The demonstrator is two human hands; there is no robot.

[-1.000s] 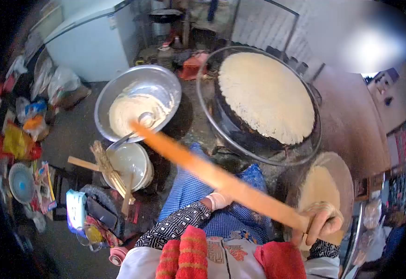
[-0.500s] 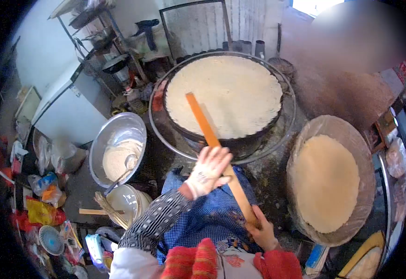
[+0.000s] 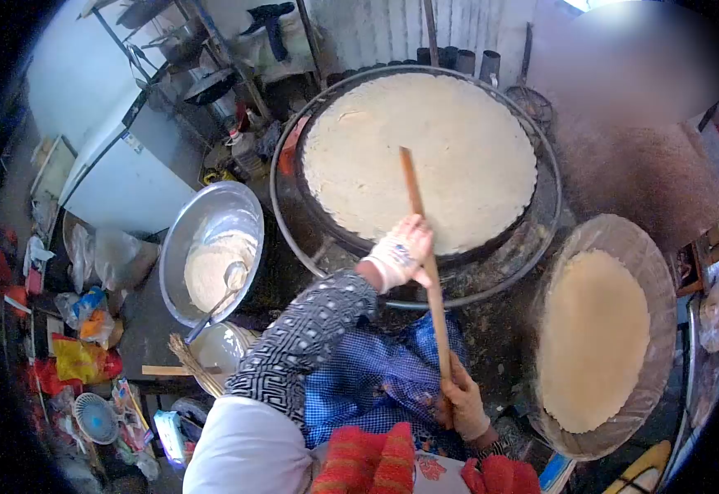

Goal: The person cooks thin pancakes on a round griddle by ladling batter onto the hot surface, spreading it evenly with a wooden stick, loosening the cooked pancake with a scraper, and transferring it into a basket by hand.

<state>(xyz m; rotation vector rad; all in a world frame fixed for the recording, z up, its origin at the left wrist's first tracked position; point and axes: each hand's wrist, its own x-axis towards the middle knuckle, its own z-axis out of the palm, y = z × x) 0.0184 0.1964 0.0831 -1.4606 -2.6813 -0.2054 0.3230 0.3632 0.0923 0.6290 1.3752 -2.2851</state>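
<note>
A long wooden strip (image 3: 434, 288) slants upward from my lap, its far end over the pale batter sheet (image 3: 425, 156) on the round griddle. My left hand (image 3: 401, 252), in a whitish covering, is wrapped on the strip's middle near the griddle's front edge. Lower down, my right hand (image 3: 465, 402) grips the strip's near end. To the left, a metal basin (image 3: 180, 262) holds batter with a ladle (image 3: 234, 277) in it. At the right, a finished-looking pale round sheet (image 3: 594, 342) lies in a plastic-lined basket (image 3: 660, 329).
A metal ring (image 3: 281, 189) surrounds the griddle. Below the basin stands a white bucket (image 3: 221, 346) with a straw brush (image 3: 191, 362) across it. A white chest appliance (image 3: 129, 181) is at the back left, and bags lie along the left side.
The strip has moved forward and right, its tip farther over the griddle. My left hand has moved toward the griddle. The view has shifted, and the griddle appears larger.
</note>
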